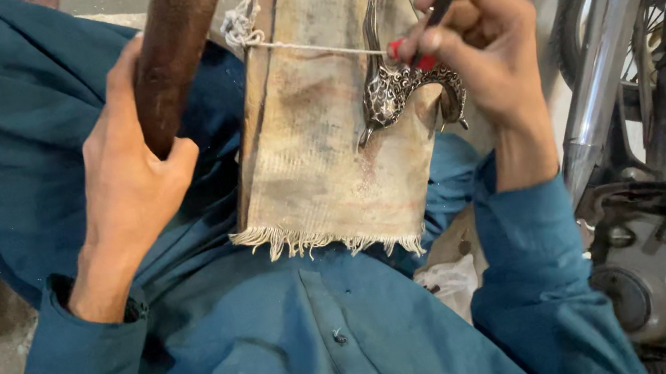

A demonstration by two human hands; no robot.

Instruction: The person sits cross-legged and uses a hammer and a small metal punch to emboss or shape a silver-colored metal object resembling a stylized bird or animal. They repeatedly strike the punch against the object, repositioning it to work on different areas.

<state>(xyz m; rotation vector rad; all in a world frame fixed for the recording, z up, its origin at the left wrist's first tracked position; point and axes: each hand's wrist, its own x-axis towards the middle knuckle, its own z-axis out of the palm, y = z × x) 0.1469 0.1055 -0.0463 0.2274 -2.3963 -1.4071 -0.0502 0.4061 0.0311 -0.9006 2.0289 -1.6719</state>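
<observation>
While the left hand [123, 172] grips a brown wooden handle [173, 47] raised above the lap, its fingers closed round the lower end, the right hand [481, 45] pinches a thin dark tool with a red tip [418, 51] and sets that tip against a metal ornament [402, 90]. This ornament, silvery and curved, lies just under the right fingers on a cloth-covered board [314, 127] that leans between the two hands and against the blue shirt [305, 345]. A white string [300, 44], knotted at the board's edge nearest the left hand, runs across to the piece and seems to tie it down.

As for progress, the broad lower part of the ornament already shows a dense raised pattern, so I judge much of the surface is worked; the long thin stems above the right hand look plain, though the view there is cut off and I cannot be sure. The handle is lifted and not touching the tool.

No package, label or sign shows anywhere. Beyond the right hand stand a chrome pipe [609, 32] and a motorcycle engine [665, 285].
</observation>
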